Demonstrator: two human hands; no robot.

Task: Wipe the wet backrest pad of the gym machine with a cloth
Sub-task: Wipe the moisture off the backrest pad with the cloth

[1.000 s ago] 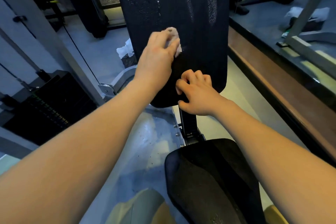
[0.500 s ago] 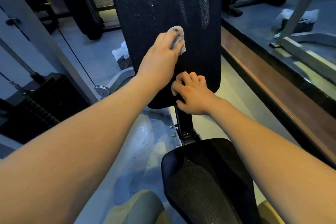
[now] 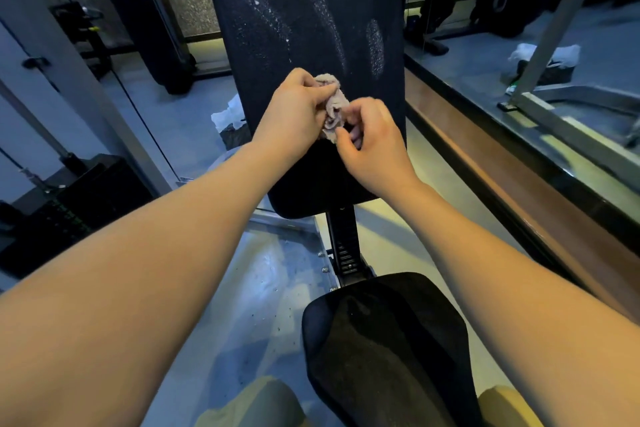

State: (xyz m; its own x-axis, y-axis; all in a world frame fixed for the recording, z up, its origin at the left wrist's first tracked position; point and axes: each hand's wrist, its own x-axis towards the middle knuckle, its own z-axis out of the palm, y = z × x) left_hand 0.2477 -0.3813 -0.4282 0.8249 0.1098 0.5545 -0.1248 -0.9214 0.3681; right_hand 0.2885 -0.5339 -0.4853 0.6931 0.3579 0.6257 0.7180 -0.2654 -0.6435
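Right hand (image 3: 375, 144) now on cloth (image 3: 334, 107)

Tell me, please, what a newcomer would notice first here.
At the centre, the left hand and right hand both grip a crumpled cloth in front of the black backrest pad. Pale wet streaks run down the pad above them. The black seat sits at lower right.

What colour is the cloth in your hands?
Pale pinkish-beige cloth, seen best in the head view.
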